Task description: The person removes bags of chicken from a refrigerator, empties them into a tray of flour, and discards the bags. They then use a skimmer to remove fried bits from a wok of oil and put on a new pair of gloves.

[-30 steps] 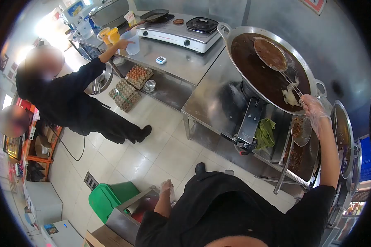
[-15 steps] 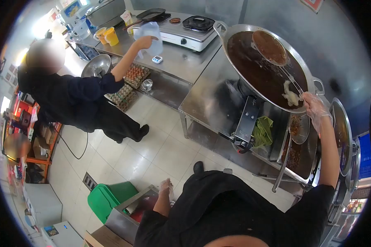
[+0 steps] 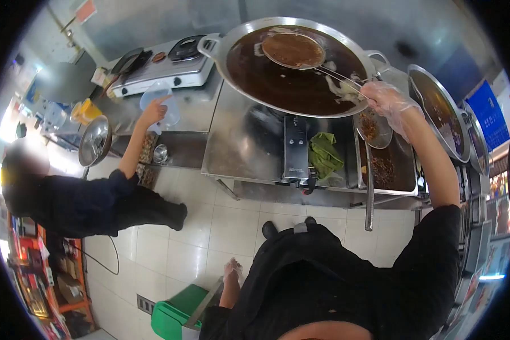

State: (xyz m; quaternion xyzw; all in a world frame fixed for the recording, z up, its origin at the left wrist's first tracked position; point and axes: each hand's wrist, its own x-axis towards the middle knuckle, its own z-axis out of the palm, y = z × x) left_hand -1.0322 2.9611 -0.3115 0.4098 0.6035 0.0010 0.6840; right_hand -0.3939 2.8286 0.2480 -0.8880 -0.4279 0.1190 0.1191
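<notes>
My gloved right hand point(image 3: 388, 99) is wrapped round the thin wire handle of a round mesh skimmer point(image 3: 293, 51). The skimmer's bowl rests at the surface of dark brown liquid in a large two-handled metal wok point(image 3: 245, 85), toward its far side. Pale, batter-like pieces point(image 3: 341, 89) float near the wok's right side, beneath the handle. My left hand point(image 3: 232, 271), in a clear glove, hangs low beside my body above the floor, near a green bin point(image 3: 178, 309). Its fingers look loosely extended and nothing shows in them.
A second strainer point(image 3: 374, 129) lies over a tray of brown bits point(image 3: 382, 170). A green cloth point(image 3: 324, 156) sits by the burner's control box point(image 3: 296, 147). Another large pan point(image 3: 439, 113) stands at right. At left, a co-worker point(image 3: 79, 204) holds a translucent jug point(image 3: 163, 105) near a gas stove point(image 3: 164, 71).
My view has turned, so the wok and counter appear farther left. The pale pieces look more spread out. My right hand keeps its hold on the skimmer; the left stays low.
</notes>
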